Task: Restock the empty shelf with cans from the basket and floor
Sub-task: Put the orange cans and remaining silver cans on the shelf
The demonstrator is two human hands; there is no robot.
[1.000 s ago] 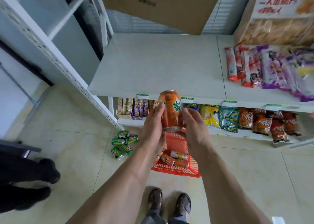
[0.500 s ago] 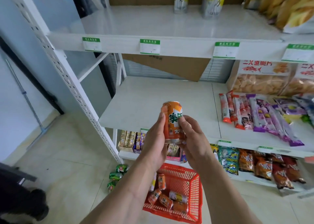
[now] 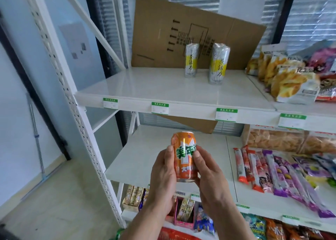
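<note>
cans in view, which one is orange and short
The orange can, held upright between the left hand and right hand in front of the bare shelf. The others are tall silver-and-yellow cans standing on the shelf above.

Middle shelf (image 3: pixel 149 159): bare from left edge to front edge. Snack packets (image 3: pixel 269 168) crowd its right side; a cardboard sheet (image 3: pixel 196 123) hangs over its back edge.
</note>
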